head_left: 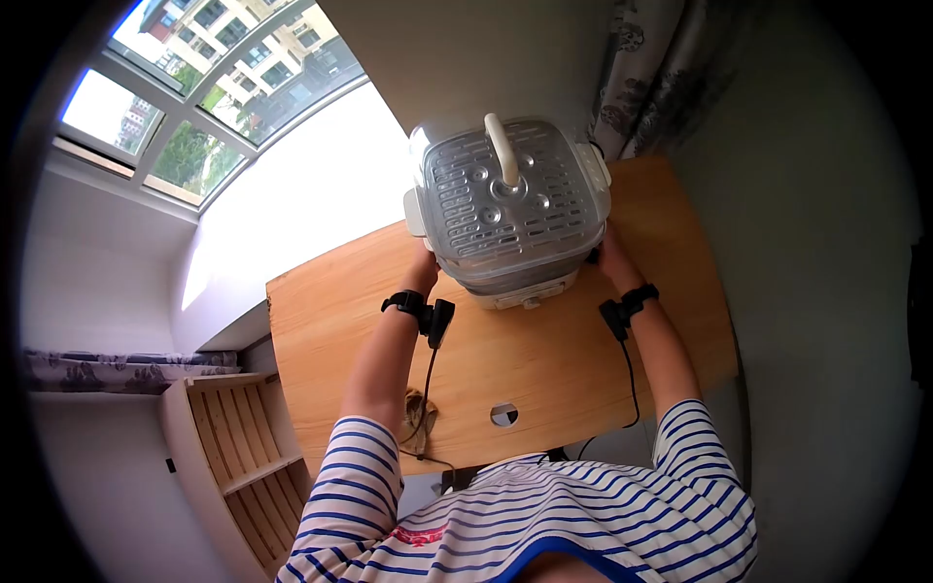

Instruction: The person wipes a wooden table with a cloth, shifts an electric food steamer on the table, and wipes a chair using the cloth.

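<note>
A white electric steamer (515,282) stands at the far part of the wooden table, with a clear, slotted lid (457,199) on top. The lid has an upright cream handle (501,151). My left hand (426,264) is against the steamer's lower left side, below its white side handle (416,212). On the opposite side, my right hand (612,255) grips low near the right edge. Both hands are closed around the sides, and most of the fingers are hidden behind the steamer. Whether its base is raised off the table cannot be made out.
The wooden table (360,321) has a round cable hole (503,415) near its front edge. A brown cloth (418,413) lies by my left forearm. Black wrist devices (435,316) trail cables. A bright window ledge lies left, a wooden shelf (243,437) lower left, a curtain behind right.
</note>
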`<state>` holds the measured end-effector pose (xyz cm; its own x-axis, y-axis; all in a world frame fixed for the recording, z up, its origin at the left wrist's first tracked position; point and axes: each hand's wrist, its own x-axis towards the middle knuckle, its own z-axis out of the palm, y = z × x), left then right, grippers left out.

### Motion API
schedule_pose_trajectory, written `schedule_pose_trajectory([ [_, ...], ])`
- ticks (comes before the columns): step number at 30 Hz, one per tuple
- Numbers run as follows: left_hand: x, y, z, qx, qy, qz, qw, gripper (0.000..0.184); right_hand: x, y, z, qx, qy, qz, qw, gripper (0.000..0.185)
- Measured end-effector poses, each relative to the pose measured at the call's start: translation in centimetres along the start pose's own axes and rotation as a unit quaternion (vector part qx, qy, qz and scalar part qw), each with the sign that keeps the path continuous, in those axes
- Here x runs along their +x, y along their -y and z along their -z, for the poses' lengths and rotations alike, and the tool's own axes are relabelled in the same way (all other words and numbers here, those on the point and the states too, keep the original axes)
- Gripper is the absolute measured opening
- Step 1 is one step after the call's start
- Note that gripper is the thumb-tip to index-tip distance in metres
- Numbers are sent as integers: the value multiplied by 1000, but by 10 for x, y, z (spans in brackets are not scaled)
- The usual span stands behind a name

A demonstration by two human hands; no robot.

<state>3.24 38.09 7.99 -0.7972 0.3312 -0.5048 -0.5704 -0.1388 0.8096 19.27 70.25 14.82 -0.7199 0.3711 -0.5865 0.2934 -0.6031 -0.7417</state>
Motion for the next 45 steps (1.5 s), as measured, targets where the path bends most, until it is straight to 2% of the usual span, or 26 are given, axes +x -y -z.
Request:
schedule_pose_trajectory([
  [2, -5, 12, -15, -19, -33, 1, 999, 52, -7, 17, -19, -80, 19, 56, 995, 44],
  [5, -5, 23, -18, 17, 29, -109, 993, 51, -11, 16, -26, -166, 32, 121, 978, 44],
  [6, 10, 39, -10, 14, 35, -132, 991, 45, -15, 10, -23, -172, 32, 127, 976, 44],
  [7, -16, 18, -31, -29, -27, -118, 992, 39, -16, 4, -19, -167, 31, 127, 977, 44],
  [9, -26, 16, -39, -61, -64, -145, 985, 33, -17, -3, -15, -159, 27, 128, 979, 44],
  [11, -51, 0, -53, -37, -88, -129, 987, 30, -16, -11, -10, -157, 26, 125, 979, 44],
  [12, -53, 3, -56, -43, -81, -172, 981, 28, -17, -15, -9, -155, 25, 125, 980, 44],
  [14, -69, -6, -71, -92, -101, -189, 972, 22, -16, -17, -9, -153, 25, 123, 980, 44],
  [15, -66, 0, -71, -64, -134, -196, 969, 21, -15, -17, -9, -151, 23, 118, 981, 44],
  [17, -76, -10, -77, -148, -103, -184, 966, 21, -15, -17, -8, -151, 21, 116, 981, 44],
  [20, -44, 18, -48, -147, -58, -182, 970, 22, -16, -22, -5, -147, 20, 119, 982, 44],
  [21, -34, 30, -42, -87, -84, -232, 965, 23, -18, -24, -4, -148, 20, 122, 981, 44],
  [25, -48, 26, -42, -92, -132, -151, 975, 26, -15, -23, -6, -151, 18, 130, 980, 44],
  [27, -37, 29, -36, -67, -104, -198, 972, 26, -13, -22, -10, -142, 14, 132, 981, 44],
  [29, -55, 17, -48, -55, -85, -179, 979, 26, -12, -22, -12, -132, 9, 130, 983, 44],
  [31, -72, 6, -63, -80, -121, -236, 961, 23, -11, -21, -13, -122, 3, 127, 984, 44],
  [34, -59, 15, -55, -134, -108, -147, 974, 20, -12, -22, -13, -109, -4, 121, 987, 44],
  [36, -59, 14, -50, -150, -105, -118, 976, 20, -11, -22, -14, -103, -5, 120, 987, 44],
  [38, -63, 6, -49, -88, -54, -228, 968, 22, -7, -22, -15, -98, -4, 120, 988, 44],
  [42, -68, 2, -53, -162, -52, -168, 971, 23, -1, -21, -17, -94, 1, 122, 988, 44],
  [44, -72, 1, -55, -38, -102, -201, 973, 24, 3, -21, -17, -94, 2, 123, 988, 44],
  [45, -76, -2, -56, -36, -104, -196, 974, 24, 4, -22, -17, -93, 2, 122, 988, 43],
])
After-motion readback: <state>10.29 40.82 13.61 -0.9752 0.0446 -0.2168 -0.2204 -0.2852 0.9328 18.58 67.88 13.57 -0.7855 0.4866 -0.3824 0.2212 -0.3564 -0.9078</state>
